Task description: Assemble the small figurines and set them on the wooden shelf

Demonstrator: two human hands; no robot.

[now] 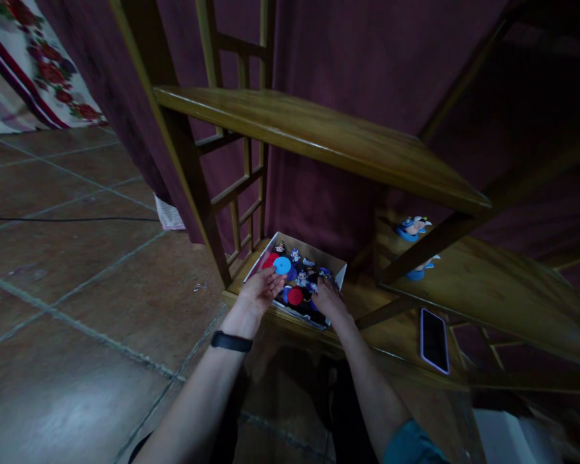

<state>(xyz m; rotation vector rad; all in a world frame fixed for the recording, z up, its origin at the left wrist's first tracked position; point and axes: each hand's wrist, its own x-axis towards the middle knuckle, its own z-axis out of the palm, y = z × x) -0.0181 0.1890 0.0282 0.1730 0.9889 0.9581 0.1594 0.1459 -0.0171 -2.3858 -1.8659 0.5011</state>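
Note:
A shallow white cardboard box point(337, 265) sits on the bottom shelf, holding several small figurines point(301, 278) and coloured discs. My left hand point(262, 289) is over its left side, fingers closed on a light blue disc point(282, 265). Behind that disc a red disc point(270, 260) partly shows. Inside the box, on the right, is my right hand point(327, 298); its fingertips reach down among the figurines, and what they touch is hidden. Another red disc point(295, 295) lies near the box's front, between my hands.
The wooden shelf unit point(319, 125) has a board above the box and a lattice side on the left. Two figurines on blue bases point(410, 233) stand on a shelf to the right. A phone point(434, 340) lies on the lower board. A black cable point(67, 219) crosses the tiled floor.

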